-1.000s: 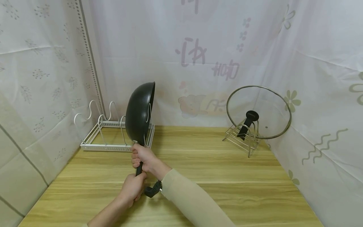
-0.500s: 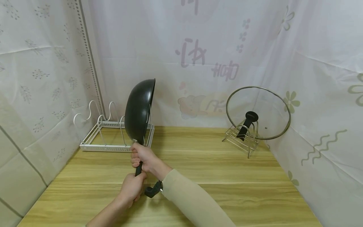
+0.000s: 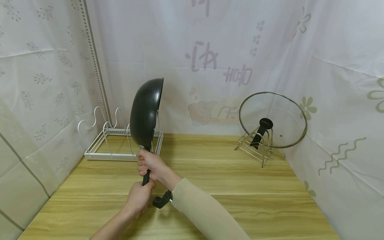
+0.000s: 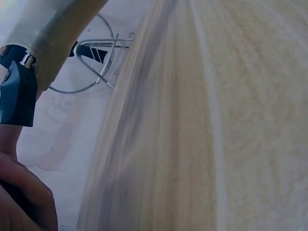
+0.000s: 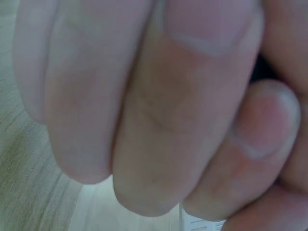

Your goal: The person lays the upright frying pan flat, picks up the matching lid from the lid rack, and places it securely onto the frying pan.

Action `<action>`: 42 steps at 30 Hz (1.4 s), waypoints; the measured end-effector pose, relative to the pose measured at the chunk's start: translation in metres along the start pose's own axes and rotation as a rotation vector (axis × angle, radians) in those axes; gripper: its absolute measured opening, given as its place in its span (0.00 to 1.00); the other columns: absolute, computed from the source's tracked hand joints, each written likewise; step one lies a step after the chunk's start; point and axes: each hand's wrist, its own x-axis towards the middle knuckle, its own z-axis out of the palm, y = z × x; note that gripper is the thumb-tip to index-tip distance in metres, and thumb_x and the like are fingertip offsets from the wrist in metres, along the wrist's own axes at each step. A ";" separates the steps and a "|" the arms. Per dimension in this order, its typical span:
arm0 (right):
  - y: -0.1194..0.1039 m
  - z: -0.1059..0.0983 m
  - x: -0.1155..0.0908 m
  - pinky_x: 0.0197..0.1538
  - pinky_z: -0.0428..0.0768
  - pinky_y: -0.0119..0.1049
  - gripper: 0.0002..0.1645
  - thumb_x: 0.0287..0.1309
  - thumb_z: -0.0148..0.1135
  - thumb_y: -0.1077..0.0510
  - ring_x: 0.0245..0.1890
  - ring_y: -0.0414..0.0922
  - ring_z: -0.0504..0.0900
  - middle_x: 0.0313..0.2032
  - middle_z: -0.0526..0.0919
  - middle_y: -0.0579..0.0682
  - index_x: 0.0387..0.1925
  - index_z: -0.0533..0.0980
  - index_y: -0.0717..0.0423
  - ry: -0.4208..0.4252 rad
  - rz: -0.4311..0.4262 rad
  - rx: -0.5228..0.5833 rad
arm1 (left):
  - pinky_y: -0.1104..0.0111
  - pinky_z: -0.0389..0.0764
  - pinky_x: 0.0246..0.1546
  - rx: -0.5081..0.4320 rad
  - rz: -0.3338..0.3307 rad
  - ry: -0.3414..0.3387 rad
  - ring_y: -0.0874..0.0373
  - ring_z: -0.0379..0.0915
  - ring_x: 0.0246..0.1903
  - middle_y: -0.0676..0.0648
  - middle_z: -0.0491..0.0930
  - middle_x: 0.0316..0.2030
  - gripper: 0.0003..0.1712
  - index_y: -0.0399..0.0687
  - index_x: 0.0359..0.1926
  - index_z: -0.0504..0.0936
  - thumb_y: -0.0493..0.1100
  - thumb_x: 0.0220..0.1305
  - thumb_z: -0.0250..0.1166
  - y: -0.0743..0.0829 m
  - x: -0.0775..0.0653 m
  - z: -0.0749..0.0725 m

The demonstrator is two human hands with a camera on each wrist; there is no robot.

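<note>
Only the head view shows the black pan bowl (image 3: 145, 113), on edge by the three o'clock end of the white rack (image 3: 112, 156). The right hand (image 3: 151, 164) and, at its seven o'clock, left hand (image 3: 139, 197) grip the handle (image 3: 146, 179). The bowl is higher than before.

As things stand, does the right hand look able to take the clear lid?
Probably not: the right hand grips the pan handle, though nothing visible blocks its way to the lid.
</note>
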 end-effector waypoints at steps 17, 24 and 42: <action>-0.009 0.007 -0.009 0.16 0.56 0.25 0.30 0.72 0.54 0.57 0.11 0.33 0.54 0.13 0.55 0.36 0.14 0.55 0.43 -0.011 -0.039 -0.052 | 0.71 0.58 0.07 0.002 0.048 0.006 0.65 0.55 0.04 0.60 0.60 0.06 0.23 0.52 0.15 0.67 0.40 0.69 0.58 0.004 -0.001 -0.001; -0.013 0.011 -0.014 0.16 0.57 0.26 0.31 0.73 0.55 0.57 0.11 0.34 0.54 0.12 0.55 0.37 0.13 0.55 0.43 -0.017 -0.056 -0.070 | 0.71 0.59 0.07 0.004 0.071 0.007 0.64 0.55 0.04 0.59 0.60 0.07 0.23 0.53 0.15 0.67 0.41 0.69 0.58 0.004 0.000 -0.001; -0.022 0.015 -0.021 0.16 0.57 0.27 0.32 0.75 0.52 0.59 0.10 0.35 0.54 0.12 0.55 0.38 0.12 0.55 0.44 -0.065 -0.086 -0.121 | 0.72 0.57 0.07 0.015 0.126 -0.006 0.63 0.56 0.04 0.58 0.60 0.06 0.27 0.50 0.12 0.66 0.38 0.72 0.56 0.008 0.001 0.000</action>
